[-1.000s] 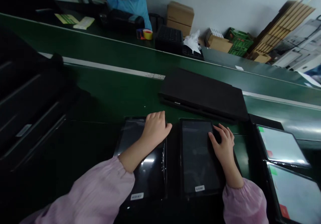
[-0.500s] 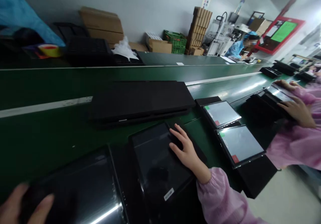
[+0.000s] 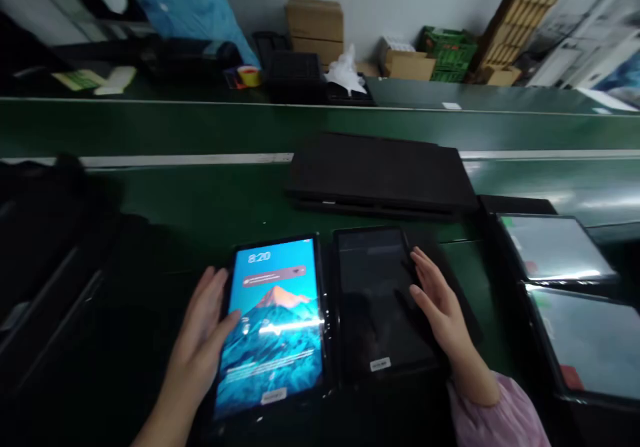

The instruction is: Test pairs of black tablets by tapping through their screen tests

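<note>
A tablet with a lit screen (image 3: 275,320) lies on a black surface, showing 8:20 over a mountain picture. At its left edge rests my left hand (image 3: 200,330), the thumb over the screen's border and the fingers along the side. Just to the right lies a second tablet with a dark screen (image 3: 375,300) and a small white label near its bottom. My right hand (image 3: 440,303) touches that tablet's right edge, its fingers stretched and slightly parted. Neither hand is lifting anything.
Behind the tablets lies a flat black stack (image 3: 380,170). At the right are two tablets with pale screens, an upper one (image 3: 555,247) and a lower one (image 3: 595,340). Dark cases (image 3: 45,260) stand at the left. A raised green ledge (image 3: 200,127) runs across the back.
The view has swung left. The left tablet's screen, dark before, is lit. My left hand now shows fully at that tablet's left edge; my right hand remains at the dark tablet's right side.
</note>
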`<state>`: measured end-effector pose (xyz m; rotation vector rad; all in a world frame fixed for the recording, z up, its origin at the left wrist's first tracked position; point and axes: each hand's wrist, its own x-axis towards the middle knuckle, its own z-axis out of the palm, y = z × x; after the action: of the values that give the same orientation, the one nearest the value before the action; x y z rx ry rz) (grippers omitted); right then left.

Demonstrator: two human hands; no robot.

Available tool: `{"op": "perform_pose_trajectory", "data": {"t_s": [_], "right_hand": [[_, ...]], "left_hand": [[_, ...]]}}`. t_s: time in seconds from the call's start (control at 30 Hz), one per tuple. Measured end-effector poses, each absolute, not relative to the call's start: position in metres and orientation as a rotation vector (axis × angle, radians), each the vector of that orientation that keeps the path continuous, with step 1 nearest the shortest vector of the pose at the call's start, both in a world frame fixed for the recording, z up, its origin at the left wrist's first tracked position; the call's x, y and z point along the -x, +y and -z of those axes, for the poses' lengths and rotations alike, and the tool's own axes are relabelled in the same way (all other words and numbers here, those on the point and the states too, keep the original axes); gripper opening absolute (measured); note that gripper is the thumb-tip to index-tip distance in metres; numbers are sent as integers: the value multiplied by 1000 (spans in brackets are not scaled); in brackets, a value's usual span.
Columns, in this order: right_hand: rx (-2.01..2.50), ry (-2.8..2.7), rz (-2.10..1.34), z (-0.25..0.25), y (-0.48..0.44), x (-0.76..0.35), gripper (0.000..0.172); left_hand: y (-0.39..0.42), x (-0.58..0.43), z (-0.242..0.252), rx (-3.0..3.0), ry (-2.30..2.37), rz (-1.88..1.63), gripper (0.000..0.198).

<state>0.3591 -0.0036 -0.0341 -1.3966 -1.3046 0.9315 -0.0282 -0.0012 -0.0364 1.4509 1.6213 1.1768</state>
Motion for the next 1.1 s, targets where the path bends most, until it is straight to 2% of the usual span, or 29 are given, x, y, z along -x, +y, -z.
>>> {"op": "perform_pose_trajectory", "data": {"t_s": [0.07,0.2,0.27,0.47,0.63,0.77,0.83,0.97,1.1], "right_hand": [[1434,-1345,-881,31,-5,-362,54],[1489,-1653,-572,19,-11,-369,31],[1421,-1789,-468,15,-14,-372,25],[1460,-1812,-394,22,-12,-371,27],[1649,-1709,-328,28,-4,-366,42],[1524,-1832,-372,19,-4,-368,29],[1466,-1864,-417,13,-7,-370,28],[1389,-1958,-419,9,-10,-372,30],[1450,-1946,-275,19,-7,-370,26]], "left_hand": [[2,23,35,-1375,1622,-1151,67],[4,22,29,-1397,1649,-1094,75],[4,26,29,-1416,1654,-1031,78],[9,35,28,-1382,1610,-963,81],[12,32,28,-1371,1629,-1030,74],[17,33,30,-1444,1724,-921,77],[22,29,28,-1412,1793,-959,71],[30,19,22,-1148,1777,-1278,43],[31,16,18,-1002,1681,-1355,38]]}}
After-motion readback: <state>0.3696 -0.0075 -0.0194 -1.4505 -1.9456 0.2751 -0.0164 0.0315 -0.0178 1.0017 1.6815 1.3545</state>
